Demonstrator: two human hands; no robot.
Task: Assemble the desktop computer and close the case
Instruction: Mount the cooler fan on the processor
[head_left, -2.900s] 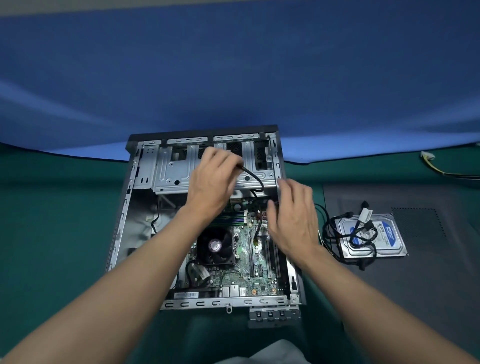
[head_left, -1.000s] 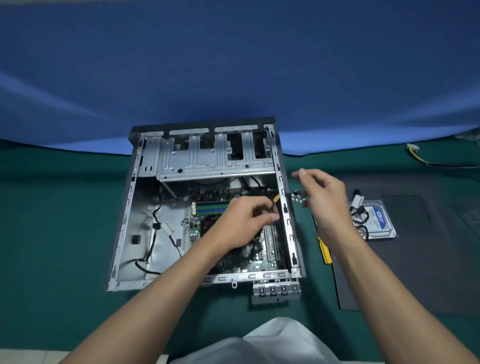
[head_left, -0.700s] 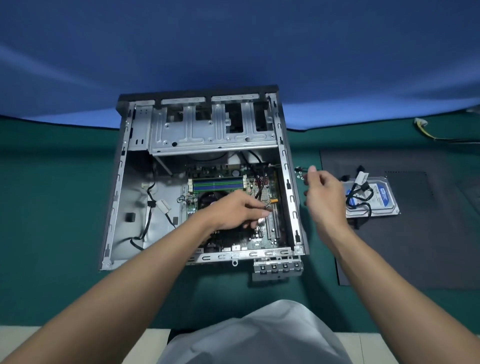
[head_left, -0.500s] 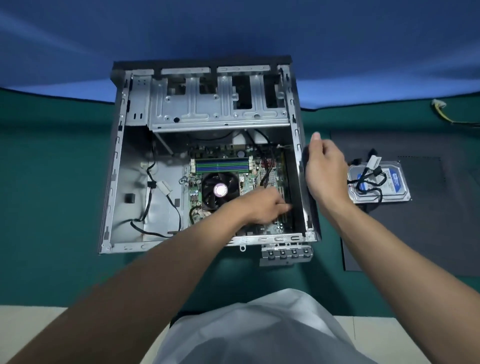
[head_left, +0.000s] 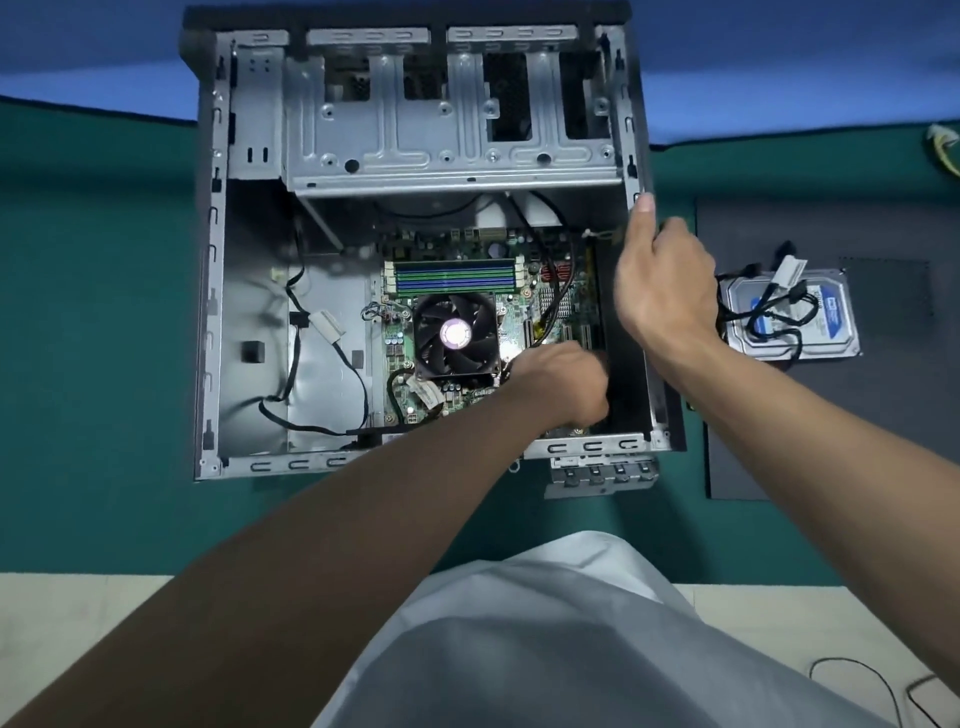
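Observation:
The open desktop case (head_left: 208, 260) lies flat on the green table. Its motherboard (head_left: 519, 312) and black CPU fan (head_left: 454, 332) are exposed, and the metal drive cage (head_left: 447, 124) sits at the far end. My left hand (head_left: 566, 379) is inside the case at the board's near right corner, fingers curled downward and hidden. A black cable (head_left: 558, 306) with a yellowish end runs into that hand. My right hand (head_left: 660, 280) grips the case's right wall, with the thumb along the rim and the fingers outside.
A blue-labelled hard drive (head_left: 795, 317) with black cables coiled on it lies right of the case, on a dark grey panel (head_left: 857, 415). A yellow-wired connector (head_left: 943, 145) lies at the far right. A loose metal bracket (head_left: 602, 475) juts out from the case's near edge.
My view has moved closer over the case. My left hand carried the cable end from the middle of the board down to its near right corner. My right hand came from beside the case onto its right wall.

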